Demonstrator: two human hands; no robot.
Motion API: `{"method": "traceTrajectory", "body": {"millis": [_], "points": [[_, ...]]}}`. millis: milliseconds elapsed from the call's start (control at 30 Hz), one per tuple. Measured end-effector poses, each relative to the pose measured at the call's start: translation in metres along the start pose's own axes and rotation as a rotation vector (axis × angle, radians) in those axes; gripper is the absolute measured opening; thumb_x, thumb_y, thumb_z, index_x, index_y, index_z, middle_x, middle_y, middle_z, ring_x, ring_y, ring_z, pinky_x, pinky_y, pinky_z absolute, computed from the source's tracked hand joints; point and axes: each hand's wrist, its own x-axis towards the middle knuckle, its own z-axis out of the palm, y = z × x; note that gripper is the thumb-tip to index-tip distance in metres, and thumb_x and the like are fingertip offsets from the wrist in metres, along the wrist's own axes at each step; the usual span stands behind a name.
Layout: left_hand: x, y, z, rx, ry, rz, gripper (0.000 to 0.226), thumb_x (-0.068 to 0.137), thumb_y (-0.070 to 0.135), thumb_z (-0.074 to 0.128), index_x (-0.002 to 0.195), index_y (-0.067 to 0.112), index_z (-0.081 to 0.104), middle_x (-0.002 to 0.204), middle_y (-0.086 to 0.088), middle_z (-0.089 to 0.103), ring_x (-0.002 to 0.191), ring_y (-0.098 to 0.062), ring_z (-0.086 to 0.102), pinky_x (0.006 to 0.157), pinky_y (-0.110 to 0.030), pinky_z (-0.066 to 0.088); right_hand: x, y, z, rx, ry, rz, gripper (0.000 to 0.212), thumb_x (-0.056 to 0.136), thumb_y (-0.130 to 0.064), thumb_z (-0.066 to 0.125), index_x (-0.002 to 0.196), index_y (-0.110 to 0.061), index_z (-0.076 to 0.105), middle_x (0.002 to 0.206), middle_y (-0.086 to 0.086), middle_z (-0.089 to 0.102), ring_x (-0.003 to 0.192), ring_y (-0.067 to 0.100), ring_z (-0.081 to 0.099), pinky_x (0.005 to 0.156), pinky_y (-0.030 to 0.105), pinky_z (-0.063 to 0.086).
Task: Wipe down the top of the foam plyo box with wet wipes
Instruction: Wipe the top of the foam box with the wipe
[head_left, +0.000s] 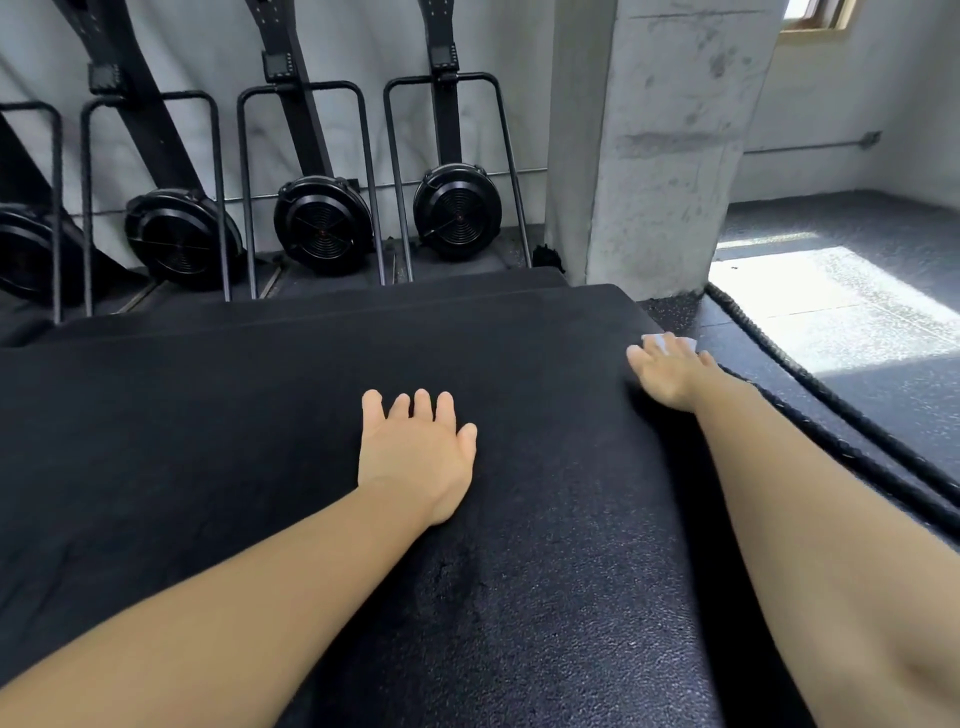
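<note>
Against the grey back wall we see rowing machines (322, 223) stored upright in a row, their black flywheel housings low near the floor, with a rough concrete pillar (660, 156) to their right. Beyond the pillar, a bright patch of sunlight falls on the speckled rubber floor (831, 301). A thick dark rope (810, 384) runs along that floor beside the foam plyo box (208, 441), whose black textured top fills the lower middle of our head view. Our left hand (415, 457) lies palm down near the middle of the top, fingers straight and slightly spread, holding nothing. Our right hand (670, 371) reaches to the box's right edge near the far corner. It rests over a white wet wipe (670, 342), a little of which shows past the fingers. From here we cannot tell whether those fingers curl round the wipe or press it flat. Both forearms are bare.
</note>
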Motion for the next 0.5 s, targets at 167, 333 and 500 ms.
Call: {"method": "traceTrajectory", "body": {"millis": [167,333,500], "points": [[0.0,0.0,-0.001,-0.001,0.013,0.009,0.062,0.099,0.043,0.002,0.15,0.012,0.02,0.139,-0.004,0.043,0.128,-0.027,0.039,0.11,-0.053,0.005,-0.006,-0.012,0.002,-0.001,-0.047,0.066,0.061,0.1,-0.051,0.019,0.146,-0.014,0.037,0.16,0.012,0.02,0.145,0.037,0.018,0.118,0.051,0.019],[0.0,0.0,-0.002,-0.015,-0.004,0.01,0.061,0.099,0.043,0.004,0.149,0.012,0.022,0.14,-0.005,0.043,0.13,-0.029,0.038,0.11,-0.053,0.004,-0.043,-0.071,0.028,-0.11,-0.076,-0.134,0.068,0.101,-0.052,0.014,0.158,-0.015,0.015,0.163,0.013,0.007,0.149,0.032,0.006,0.122,0.044,0.007],[-0.003,0.0,-0.007,-0.037,0.022,0.006,0.052,0.098,0.041,0.01,0.132,0.016,0.04,0.116,-0.001,0.051,0.111,-0.025,0.045,0.109,-0.051,0.01,-0.069,-0.132,0.054,-0.117,-0.182,-0.459,0.04,0.102,-0.037,0.019,0.125,-0.015,0.042,0.145,0.01,0.033,0.135,0.033,0.023,0.113,0.046,0.023]]}}
